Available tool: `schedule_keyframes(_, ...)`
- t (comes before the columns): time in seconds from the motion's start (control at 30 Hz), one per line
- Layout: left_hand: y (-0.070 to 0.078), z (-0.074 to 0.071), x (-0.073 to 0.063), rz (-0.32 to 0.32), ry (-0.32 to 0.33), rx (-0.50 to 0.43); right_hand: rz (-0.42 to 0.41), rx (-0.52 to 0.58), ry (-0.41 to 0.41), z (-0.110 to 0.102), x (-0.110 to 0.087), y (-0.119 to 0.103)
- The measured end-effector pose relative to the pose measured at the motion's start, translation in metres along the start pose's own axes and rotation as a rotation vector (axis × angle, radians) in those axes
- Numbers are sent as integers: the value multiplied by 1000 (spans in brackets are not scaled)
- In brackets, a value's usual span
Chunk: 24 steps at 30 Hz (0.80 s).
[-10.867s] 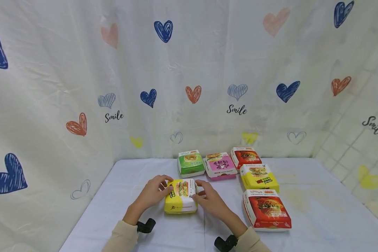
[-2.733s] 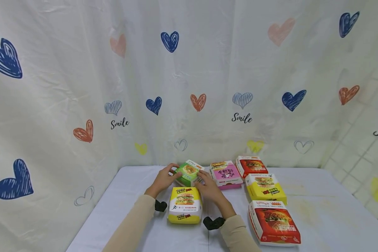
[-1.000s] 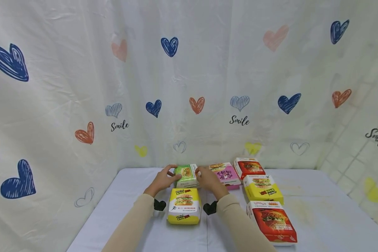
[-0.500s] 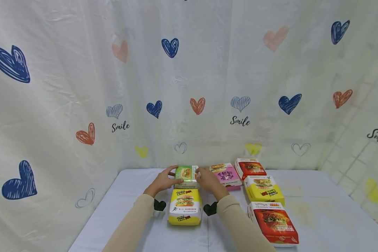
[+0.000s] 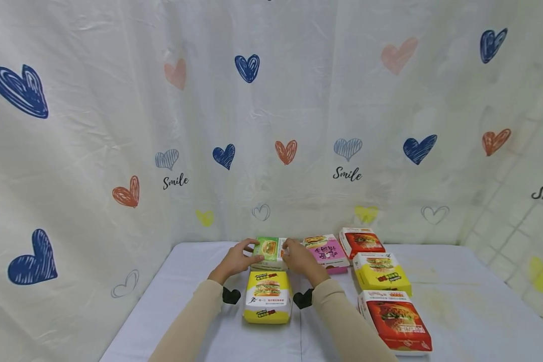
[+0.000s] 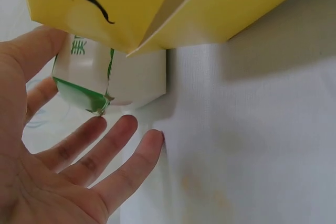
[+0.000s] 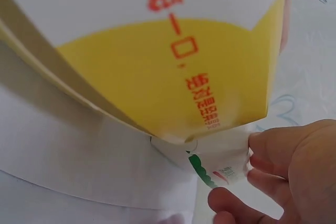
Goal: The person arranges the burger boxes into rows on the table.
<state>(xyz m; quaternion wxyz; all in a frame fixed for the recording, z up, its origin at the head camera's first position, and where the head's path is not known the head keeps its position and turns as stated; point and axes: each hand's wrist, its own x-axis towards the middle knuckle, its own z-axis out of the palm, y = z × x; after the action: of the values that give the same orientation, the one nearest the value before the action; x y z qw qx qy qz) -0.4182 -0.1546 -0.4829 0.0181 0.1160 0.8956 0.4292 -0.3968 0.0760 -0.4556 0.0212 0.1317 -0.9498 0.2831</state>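
A green and white burger box (image 5: 268, 250) lies at the back of the table, squared up behind a yellow and white burger box (image 5: 267, 297). My left hand (image 5: 235, 260) holds its left side, thumb at the near corner and index finger behind; the other fingers spread beside the box in the left wrist view. At the opposite side, my right hand (image 5: 300, 260) grips the white end with thumb and fingers. In both wrist views the yellow box (image 6: 115, 9) looms in front and covers part of the green box (image 7: 218, 153).
Right of my right hand sits a pink burger box (image 5: 328, 251). Beyond it a red box (image 5: 363, 241), another yellow box (image 5: 382, 271) and a larger red box (image 5: 395, 322) form a column. A white curtain with hearts (image 5: 271, 125) hangs behind the table.
My hands have moved from the yellow box, which now stands turned with its white band nearer me, to the green box. The green box has turned from slanted to square; recently almost nothing moves.
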Motion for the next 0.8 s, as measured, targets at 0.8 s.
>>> schedule_keyframes(0.8,-7,4,2,61,47,62,3,-46,22,3,1,-1)
